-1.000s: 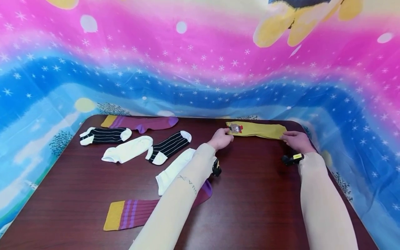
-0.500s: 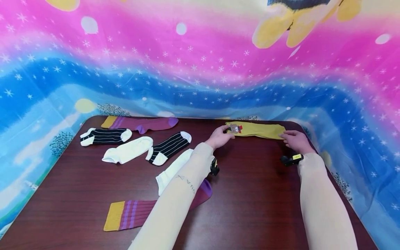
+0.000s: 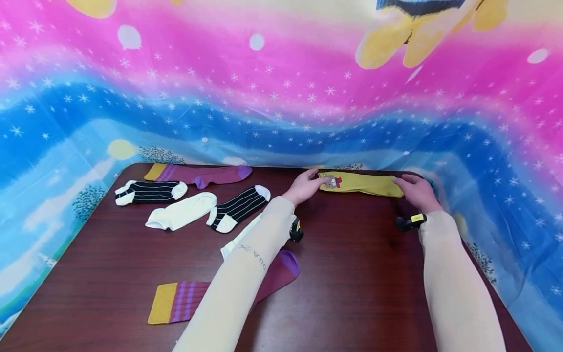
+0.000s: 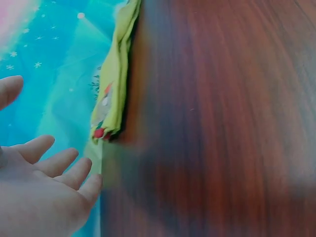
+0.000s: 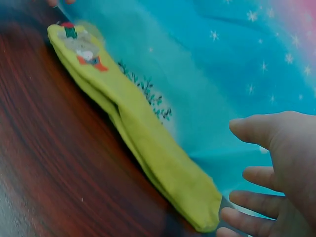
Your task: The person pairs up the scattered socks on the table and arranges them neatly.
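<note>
A yellow sock [image 3: 369,185] with a cartoon animal patch lies flat along the far right edge of the table; its side looks layered in the right wrist view. My left hand [image 3: 304,187] is by the patterned end, and in the left wrist view its fingers [image 4: 74,173] are spread, apart from the fabric. At the plain end is my right hand [image 3: 418,190]. The right wrist view shows that hand's thumb [image 5: 252,129] and fingers spread beside the sock, holding nothing; whether a fingertip touches the sock I cannot tell.
On the left lie two black striped socks [image 3: 151,192], two white socks [image 3: 182,211] and two purple socks with yellow cuffs [image 3: 211,175]. My left sleeve [image 3: 246,264] covers parts of a white one and the nearer purple one. A printed cloth [image 3: 281,98] hangs behind the table [image 3: 352,274].
Both hands held the ends of the yellow sock a second ago. Now their fingers have loosened and spread; the left hand has drawn slightly left. The sock stays in place.
</note>
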Demonstrator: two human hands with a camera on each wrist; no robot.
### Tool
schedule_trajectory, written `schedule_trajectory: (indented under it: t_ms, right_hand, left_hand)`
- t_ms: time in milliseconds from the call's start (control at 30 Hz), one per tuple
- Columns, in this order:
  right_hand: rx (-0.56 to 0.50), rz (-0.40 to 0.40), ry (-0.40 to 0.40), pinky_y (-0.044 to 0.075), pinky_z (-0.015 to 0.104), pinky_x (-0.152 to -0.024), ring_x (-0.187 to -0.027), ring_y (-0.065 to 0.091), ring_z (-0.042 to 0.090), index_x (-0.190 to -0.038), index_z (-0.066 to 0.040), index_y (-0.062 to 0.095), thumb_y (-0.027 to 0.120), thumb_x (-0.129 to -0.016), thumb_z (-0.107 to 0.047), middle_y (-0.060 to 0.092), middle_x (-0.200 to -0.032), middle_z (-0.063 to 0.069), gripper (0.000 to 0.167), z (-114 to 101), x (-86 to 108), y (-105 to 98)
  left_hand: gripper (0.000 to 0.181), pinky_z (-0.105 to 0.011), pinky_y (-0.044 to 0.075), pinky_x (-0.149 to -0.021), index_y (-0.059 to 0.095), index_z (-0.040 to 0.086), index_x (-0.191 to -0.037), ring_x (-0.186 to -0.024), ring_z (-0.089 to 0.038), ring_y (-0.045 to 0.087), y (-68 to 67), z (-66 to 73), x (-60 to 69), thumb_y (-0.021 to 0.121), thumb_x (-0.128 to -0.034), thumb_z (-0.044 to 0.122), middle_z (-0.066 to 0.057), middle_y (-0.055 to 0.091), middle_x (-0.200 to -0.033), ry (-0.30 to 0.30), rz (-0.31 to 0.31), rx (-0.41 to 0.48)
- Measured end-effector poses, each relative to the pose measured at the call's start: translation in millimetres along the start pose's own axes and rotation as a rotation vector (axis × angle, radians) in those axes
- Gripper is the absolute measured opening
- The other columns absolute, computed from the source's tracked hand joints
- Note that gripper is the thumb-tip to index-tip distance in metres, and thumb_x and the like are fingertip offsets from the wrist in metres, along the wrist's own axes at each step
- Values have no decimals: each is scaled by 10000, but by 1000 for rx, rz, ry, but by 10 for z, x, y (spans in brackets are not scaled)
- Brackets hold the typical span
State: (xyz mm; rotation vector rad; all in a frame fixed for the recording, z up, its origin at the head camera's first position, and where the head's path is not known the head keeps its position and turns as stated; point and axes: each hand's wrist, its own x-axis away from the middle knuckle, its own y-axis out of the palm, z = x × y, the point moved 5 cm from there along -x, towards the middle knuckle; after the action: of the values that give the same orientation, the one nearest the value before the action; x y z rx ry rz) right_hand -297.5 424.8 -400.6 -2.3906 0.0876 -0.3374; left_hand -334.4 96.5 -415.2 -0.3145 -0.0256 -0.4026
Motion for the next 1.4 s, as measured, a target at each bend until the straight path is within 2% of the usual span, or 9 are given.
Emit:
schedule_trajectory:
  t_ms: [133, 267, 500, 700, 1067, 1400]
  right_hand:
    - [16, 13, -35, 219, 671, -1112, -1441, 195, 539, -1608, 15, 156, 447, -986, -678, 149, -1620, 317, 975, -126, 2, 12]
    - [15, 13, -67, 212, 678, -1111, -1451, 181, 532, -1617, -3, 124, 448, -971, -701, 144, -1631, 296, 1005, -246, 9, 36]
    - [10, 3, -78, 215, 689, -1105, -1463, 169, 516, -1639, -82, 78, 457, -927, -761, 125, -1655, 244, 1053, -413, 24, 71]
    - [-26, 7, -104, 221, 690, -1102, -1465, 185, 502, -1645, -114, 73, 487, -939, -729, 140, -1654, 239, 1024, -545, 66, 111]
    - [-4, 42, -210, 236, 654, -1119, -1465, 227, 474, -1632, -64, 155, 509, -966, -675, 188, -1645, 235, 971, -855, 161, 224]
    - [-21, 35, -238, 260, 643, -1116, -1476, 247, 425, -1639, -124, 182, 545, -939, -693, 188, -1662, 170, 972, -1066, 231, 337]
  left_hand:
    - [694, -416, 325, -1141, 334, 117, -1600, -1466, -241, 334, -89, 30, 3, 553, -1037, 457, -65, 349, -1617, 8, 9, -5]
    - [720, -438, 314, -1146, 325, 122, -1604, -1471, -244, 324, -173, 58, 45, 529, -1033, 511, -55, 337, -1623, 16, 15, 21]
    - [749, -441, 302, -1152, 340, 157, -1603, -1474, -221, 314, -356, 132, 103, 526, -1012, 578, 1, 336, -1625, 47, 26, 33]
    - [738, -445, 295, -1155, 344, 194, -1603, -1474, -207, 311, -511, 160, 172, 530, -1007, 589, 21, 324, -1628, 42, 33, 36]
    - [734, -451, 318, -1142, 352, 194, -1601, -1470, -225, 323, -758, 248, 298, 535, -1007, 585, 19, 327, -1626, 74, 67, -40]
    - [746, -446, 312, -1147, 339, 211, -1606, -1476, -199, 311, -1007, 252, 416, 525, -1002, 607, 31, 316, -1631, 96, 82, -79]
